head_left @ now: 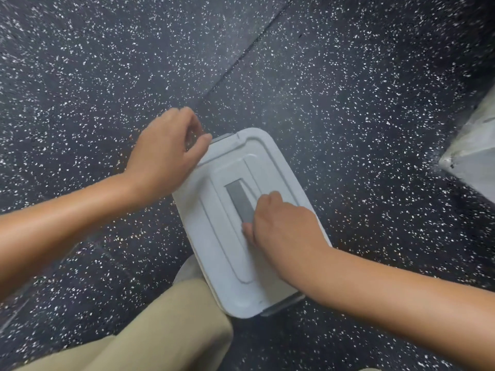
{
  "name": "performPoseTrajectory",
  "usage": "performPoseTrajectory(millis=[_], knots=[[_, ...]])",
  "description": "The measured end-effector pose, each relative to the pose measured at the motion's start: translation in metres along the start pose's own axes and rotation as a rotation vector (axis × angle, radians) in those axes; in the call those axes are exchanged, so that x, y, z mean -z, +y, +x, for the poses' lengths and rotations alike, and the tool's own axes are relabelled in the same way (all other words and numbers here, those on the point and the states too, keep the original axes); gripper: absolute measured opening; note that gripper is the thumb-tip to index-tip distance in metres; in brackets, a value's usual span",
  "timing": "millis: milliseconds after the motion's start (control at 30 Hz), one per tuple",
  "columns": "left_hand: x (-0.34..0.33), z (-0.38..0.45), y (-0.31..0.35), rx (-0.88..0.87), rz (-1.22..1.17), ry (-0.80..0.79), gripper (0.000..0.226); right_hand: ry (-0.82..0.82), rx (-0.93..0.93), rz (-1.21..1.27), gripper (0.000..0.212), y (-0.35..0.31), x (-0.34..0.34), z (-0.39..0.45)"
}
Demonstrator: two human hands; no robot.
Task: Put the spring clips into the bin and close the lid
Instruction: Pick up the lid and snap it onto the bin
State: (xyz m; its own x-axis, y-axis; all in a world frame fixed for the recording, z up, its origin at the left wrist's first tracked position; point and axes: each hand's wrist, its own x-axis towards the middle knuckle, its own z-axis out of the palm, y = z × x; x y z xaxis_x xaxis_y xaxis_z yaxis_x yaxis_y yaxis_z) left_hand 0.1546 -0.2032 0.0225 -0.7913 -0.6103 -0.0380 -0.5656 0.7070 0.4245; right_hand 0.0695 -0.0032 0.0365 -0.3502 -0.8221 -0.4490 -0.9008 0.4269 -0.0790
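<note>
A person's left hand [163, 151], fingers curled, pinches the far corner latch of a pale lidded bin [214, 236] on speckled dark flooring [348, 76]. The right hand [281, 226], loosely closed, presses the lid [235, 162], which sits flat over the bin beside a tan trouser leg [166, 325].

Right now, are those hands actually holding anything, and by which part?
Nothing is lifted. The left hand pinches the far end latch of the lid; the right hand presses flat beside its grey handle.

The lid [235, 253] hides the bin's inside, so no spring clips show. Right of the right hand [284, 231], a pale grey object [474, 156] is cut off by the frame edge.
</note>
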Motion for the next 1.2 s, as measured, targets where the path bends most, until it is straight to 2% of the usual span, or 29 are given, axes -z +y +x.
performPoseTrajectory(millis=[33, 167, 233, 333, 433, 500, 567, 667, 733, 900, 1200], knots=[[-0.003, 0.003, -0.002, 0.011, 0.016, -0.030, 0.031, 0.054, -0.014, -0.018, 0.053, -0.001, 0.000, 0.004], [-0.012, 0.010, -0.006, 0.065, 0.043, -0.154, 0.050, 0.015, 0.036, 0.050, 0.046, 0.004, 0.002, -0.002], [-0.014, 0.012, -0.007, 0.086, 0.048, -0.225, 0.060, 0.111, 0.048, 0.138, 0.041, 0.019, 0.010, -0.011], [-0.014, 0.015, -0.005, 0.115, 0.050, -0.332, 0.075, 0.183, -0.004, 0.439, 0.033, 0.049, 0.008, -0.031], [-0.013, 0.020, -0.003, 0.137, 0.048, -0.424, 0.079, 0.267, -0.265, 0.808, 0.045, 0.076, -0.015, -0.062], [-0.011, 0.022, -0.004, 0.136, 0.037, -0.475, 0.069, 0.108, -0.515, 1.030, 0.065, 0.079, -0.037, -0.085], [-0.010, 0.023, -0.004, 0.124, 0.023, -0.493, 0.055, -0.168, -0.664, 1.308, 0.083, 0.074, -0.059, -0.104], [-0.008, 0.022, -0.002, 0.117, 0.029, -0.439, 0.045, -0.469, -0.632, 1.632, 0.072, 0.062, -0.079, -0.117], [-0.007, 0.022, 0.003, 0.115, 0.032, -0.417, 0.041, -0.518, -0.564, 1.651, 0.061, 0.053, -0.085, -0.116], [-0.006, 0.019, 0.010, 0.092, 0.091, -0.357, 0.045, -0.466, -0.548, 1.571, 0.039, 0.040, -0.083, -0.099], [-0.012, 0.010, 0.023, 0.063, 0.155, -0.147, 0.032, -0.371, -0.662, 1.565, 0.035, 0.032, -0.073, -0.101]])
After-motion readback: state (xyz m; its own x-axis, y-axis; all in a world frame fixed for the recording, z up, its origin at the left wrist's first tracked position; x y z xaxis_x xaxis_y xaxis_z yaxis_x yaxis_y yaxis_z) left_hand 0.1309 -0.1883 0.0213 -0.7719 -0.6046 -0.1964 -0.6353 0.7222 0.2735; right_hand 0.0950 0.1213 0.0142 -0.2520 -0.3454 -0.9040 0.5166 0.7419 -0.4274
